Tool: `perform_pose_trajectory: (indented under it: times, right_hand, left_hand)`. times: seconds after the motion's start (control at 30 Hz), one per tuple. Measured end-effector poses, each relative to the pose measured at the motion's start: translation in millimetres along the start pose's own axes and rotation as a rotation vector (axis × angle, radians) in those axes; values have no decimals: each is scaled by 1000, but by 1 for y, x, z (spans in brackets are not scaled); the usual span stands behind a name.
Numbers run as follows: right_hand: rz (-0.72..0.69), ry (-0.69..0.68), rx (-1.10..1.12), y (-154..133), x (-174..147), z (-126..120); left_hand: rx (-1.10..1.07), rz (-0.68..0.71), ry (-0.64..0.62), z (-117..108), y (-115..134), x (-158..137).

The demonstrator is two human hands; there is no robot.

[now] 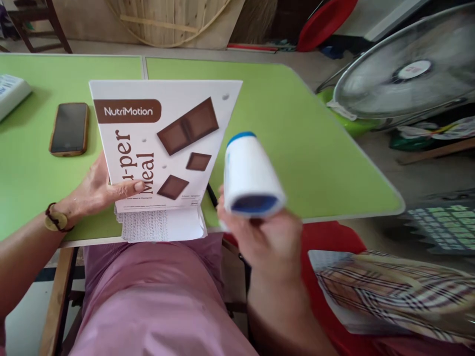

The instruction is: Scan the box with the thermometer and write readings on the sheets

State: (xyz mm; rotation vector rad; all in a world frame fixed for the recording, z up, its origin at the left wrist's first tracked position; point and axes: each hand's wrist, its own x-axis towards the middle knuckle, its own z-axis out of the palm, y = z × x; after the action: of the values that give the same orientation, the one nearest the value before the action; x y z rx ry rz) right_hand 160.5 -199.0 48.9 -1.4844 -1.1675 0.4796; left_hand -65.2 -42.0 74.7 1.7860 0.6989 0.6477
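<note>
My left hand [111, 185] grips a white box [189, 173] by its lower left side, thumb across the front and the other fingers hidden behind. The box is tilted up over the table; its front reads "NutriMotion" and shows brown chocolate-like squares. Below its lower edge, papers covered in small writing [159, 227] stick out at the table's front edge. My right hand [263, 237] is closed around a blurred white-and-blue handheld device [252, 170], held up just right of the box and apart from it. Behind that hand, part of a black pen-like stick [211, 195] shows.
On the green table [315, 148] a phone [69, 128] lies at left, with a white block-like object [13, 94] beyond it. A large fan [411, 69] stands off the right end. A checked cloth bundle [393, 291] is at lower right, near a red surface [334, 237].
</note>
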Motion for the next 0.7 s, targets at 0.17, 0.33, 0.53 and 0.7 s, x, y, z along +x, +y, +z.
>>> perform_pose_trajectory:
  times: [0.17,0.33,0.53,0.7]
  right_hand:
    - [-90,24,-755,66,60,-42]
    - [-164,-51,-917,82,65,-44]
    - [-417,-17,-755,41,44,-16]
    - [-278,-138,-809,43,45,3]
  left_hand:
    - [-22,38,-16,-1,0,0]
    - [40,68,16,-5,-7,-2]
    - [150,119,184,-11,-11,2]
    - [278,167,308,-21,-34,16]
